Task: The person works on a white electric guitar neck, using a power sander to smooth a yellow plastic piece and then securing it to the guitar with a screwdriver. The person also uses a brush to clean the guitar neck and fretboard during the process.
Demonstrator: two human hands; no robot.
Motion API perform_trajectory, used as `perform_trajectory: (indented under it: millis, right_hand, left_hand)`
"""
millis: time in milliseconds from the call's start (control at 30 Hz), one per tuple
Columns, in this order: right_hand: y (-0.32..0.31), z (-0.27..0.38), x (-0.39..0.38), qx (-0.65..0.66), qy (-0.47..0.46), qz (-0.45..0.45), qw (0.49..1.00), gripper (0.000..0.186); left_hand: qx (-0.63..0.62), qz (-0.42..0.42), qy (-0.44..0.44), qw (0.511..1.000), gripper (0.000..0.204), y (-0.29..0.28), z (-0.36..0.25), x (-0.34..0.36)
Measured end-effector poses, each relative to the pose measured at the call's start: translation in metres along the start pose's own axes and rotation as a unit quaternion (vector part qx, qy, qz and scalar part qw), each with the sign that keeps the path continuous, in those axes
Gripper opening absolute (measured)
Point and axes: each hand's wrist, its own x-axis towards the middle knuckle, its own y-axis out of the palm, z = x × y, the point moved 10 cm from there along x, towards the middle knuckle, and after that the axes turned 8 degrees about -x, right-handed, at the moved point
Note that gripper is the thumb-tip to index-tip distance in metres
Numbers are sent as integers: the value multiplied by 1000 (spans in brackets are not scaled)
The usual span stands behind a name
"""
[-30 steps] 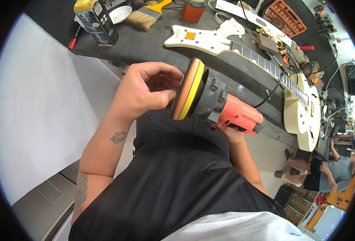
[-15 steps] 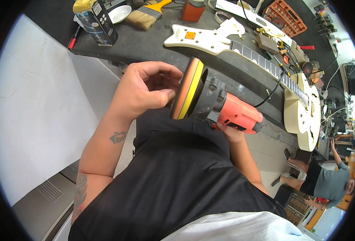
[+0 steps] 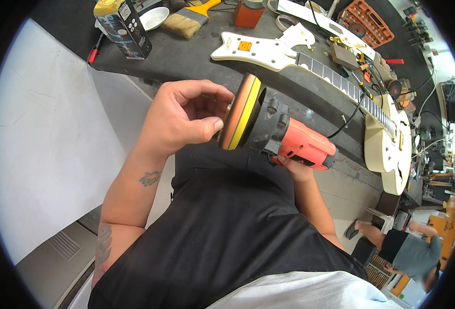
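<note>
My right hand (image 3: pixel 299 171) grips the red body of a power polisher (image 3: pixel 304 143), held above the black apron at my front. Its round pad (image 3: pixel 243 113), layered in orange and yellow, stands nearly on edge and faces left. Close against that pad face is my left hand (image 3: pixel 189 116), fingers curled and thumb toward the pad's centre. A small brownish bit shows between fingers and pad, but what they hold is mostly hidden. Beyond the tool, on the dark bench (image 3: pixel 186 59), lies a cream electric guitar (image 3: pixel 387 147), its headstock (image 3: pixel 253 50) toward the left.
A black box with a yellow block (image 3: pixel 122 28), a wide brush (image 3: pixel 189 23) and a white dish (image 3: pixel 154 18) sit at the far left. An orange tool case (image 3: pixel 366 23) lies far right. A black cord (image 3: pixel 348 121) runs behind the polisher. Another person (image 3: pixel 413 250) is at right.
The pad has turned or tilted slightly, and a brownish bit now shows by my left fingers. Both hands stay nearly in place. At right, the other person has shifted lower.
</note>
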Motion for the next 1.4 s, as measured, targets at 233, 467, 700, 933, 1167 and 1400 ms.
perform_trajectory:
  millis: [233, 467, 700, 933, 1167, 1400]
  right_hand:
    - [-4, -12, -5, -15, 63, -34, 997, 71]
    - [-4, 0, -2, -61, 0, -22, 998, 69]
    - [-4, 3, -1, -44, 5, -45, 998, 62]
    - [-10, -9, -2, -7, 71, -67, 995, 46]
    - [-14, -2, -11, 39, 90, -67, 993, 43]
    - [-12, 14, -8, 47, 56, -75, 994, 43]
  left_hand:
    - [-2, -5, 1, 1000, 43, 0, -2, -2]
    - [21, -9, -8, 1000, 44, 2, -5, -4]
    - [24, -2, -12, 1000, 46, 4, -9, -5]
    - [-87, -28, 20, 996, 49, -19, -9, -12]
    - [-474, 46, -7, 879, 59, -26, 23, -19]
    - [-488, 72, 12, 870, 43, -23, 15, -15]
